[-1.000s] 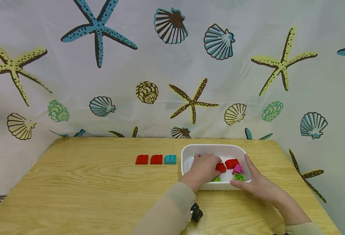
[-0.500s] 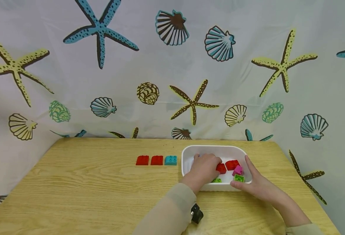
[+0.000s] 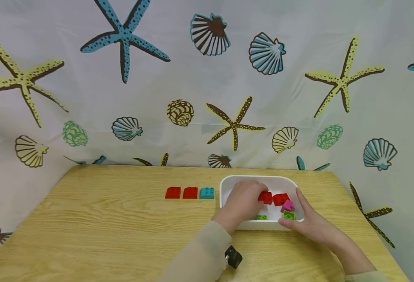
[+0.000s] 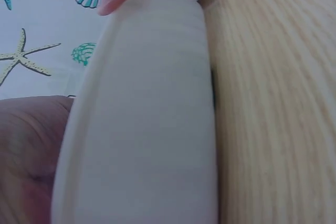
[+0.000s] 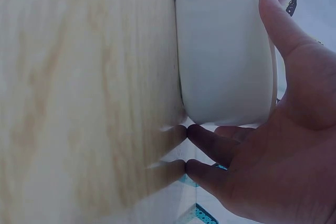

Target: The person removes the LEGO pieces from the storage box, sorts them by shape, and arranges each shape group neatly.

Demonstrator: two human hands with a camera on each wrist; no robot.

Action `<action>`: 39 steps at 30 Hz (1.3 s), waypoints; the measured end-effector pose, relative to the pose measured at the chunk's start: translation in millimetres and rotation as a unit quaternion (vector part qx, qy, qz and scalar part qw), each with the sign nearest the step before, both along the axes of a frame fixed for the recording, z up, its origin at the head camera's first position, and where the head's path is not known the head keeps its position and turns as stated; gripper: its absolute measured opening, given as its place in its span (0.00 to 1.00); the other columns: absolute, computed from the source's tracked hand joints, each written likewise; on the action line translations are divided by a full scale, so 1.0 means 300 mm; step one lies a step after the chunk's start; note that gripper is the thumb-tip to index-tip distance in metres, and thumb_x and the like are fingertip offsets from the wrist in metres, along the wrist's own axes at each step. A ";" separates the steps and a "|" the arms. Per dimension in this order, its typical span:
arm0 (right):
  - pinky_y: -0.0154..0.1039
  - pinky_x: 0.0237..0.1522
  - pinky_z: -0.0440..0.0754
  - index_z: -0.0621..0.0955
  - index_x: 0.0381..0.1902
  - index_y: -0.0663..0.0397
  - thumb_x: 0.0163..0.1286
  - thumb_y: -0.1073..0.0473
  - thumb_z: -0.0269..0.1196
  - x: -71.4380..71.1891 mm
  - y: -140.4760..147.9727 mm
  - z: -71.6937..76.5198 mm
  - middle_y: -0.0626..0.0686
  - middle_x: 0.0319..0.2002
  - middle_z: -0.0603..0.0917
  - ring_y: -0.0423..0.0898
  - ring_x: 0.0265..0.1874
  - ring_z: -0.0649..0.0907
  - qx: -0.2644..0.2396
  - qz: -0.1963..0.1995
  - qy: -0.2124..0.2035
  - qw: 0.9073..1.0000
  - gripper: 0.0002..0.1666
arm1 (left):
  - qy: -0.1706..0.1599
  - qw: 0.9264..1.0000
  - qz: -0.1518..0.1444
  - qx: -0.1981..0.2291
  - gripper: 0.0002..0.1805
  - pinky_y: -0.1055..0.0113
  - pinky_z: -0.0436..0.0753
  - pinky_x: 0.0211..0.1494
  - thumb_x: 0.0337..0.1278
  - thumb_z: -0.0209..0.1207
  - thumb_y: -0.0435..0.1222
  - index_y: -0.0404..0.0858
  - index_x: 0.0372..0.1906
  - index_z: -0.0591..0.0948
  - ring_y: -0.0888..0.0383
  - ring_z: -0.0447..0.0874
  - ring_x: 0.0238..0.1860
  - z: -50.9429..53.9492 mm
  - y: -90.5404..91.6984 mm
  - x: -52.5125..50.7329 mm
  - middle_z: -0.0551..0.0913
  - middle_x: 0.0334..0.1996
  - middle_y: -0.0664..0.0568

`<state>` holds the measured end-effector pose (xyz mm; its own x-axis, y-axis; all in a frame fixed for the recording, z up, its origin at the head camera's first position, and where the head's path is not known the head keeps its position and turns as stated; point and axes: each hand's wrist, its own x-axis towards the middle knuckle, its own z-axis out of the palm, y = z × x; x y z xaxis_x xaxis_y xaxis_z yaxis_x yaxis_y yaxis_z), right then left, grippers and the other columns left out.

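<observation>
The left hand (image 3: 246, 197) reaches down inside a white bin (image 3: 256, 225), its fingers bent and their tips largely hidden, beside a red brick (image 3: 266, 197). In the left wrist view only part of that hand (image 4: 31, 156) shows behind the bin's wall (image 4: 142, 103). At the bin's right end the right hand (image 3: 313, 221) grips it, thumb on the front rim and fingers around the side. The right wrist view shows this hand (image 5: 294, 129) against the white wall (image 5: 226, 51). Another red brick (image 3: 280, 199), a pink one (image 3: 287, 206) and green ones (image 3: 289, 215) lie in the bin.
Left of the bin, two red bricks (image 3: 173, 192) (image 3: 190, 192) and a blue brick (image 3: 207, 192) stand in a row on the wooden table (image 3: 115, 219). A patterned cloth (image 3: 150, 145) hangs behind the table. A black device (image 3: 233, 257) sits at the left sleeve.
The left hand has shifted slightly within the bin, and the red brick beside it has turned a little. A bit of blue visible by its fingers earlier is now hidden. The right hand keeps its grip.
</observation>
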<state>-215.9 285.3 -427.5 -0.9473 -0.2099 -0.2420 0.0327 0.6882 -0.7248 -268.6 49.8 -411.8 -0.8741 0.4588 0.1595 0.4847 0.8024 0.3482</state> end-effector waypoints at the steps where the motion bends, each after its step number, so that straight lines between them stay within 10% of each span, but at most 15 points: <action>1: 0.81 0.75 0.58 0.28 0.90 0.49 0.73 0.33 0.72 0.000 -0.001 0.000 0.72 0.88 0.39 0.80 0.83 0.47 0.002 -0.001 -0.001 1.000 0.78 | -0.001 1.000 0.000 0.005 0.19 0.59 0.78 0.71 0.70 0.75 0.38 0.47 0.63 0.90 0.57 0.81 0.54 0.008 -0.007 0.004 0.88 0.52 0.57; 39: 0.82 0.75 0.53 0.26 0.89 0.51 0.74 0.32 0.71 -0.001 -0.001 0.005 0.74 0.87 0.36 0.82 0.83 0.46 0.024 0.011 0.000 1.000 0.79 | 0.052 0.996 0.026 0.072 0.26 0.51 0.79 0.75 0.69 0.76 0.35 0.45 0.69 0.87 0.47 0.79 0.71 0.155 -0.340 0.101 0.85 0.66 0.51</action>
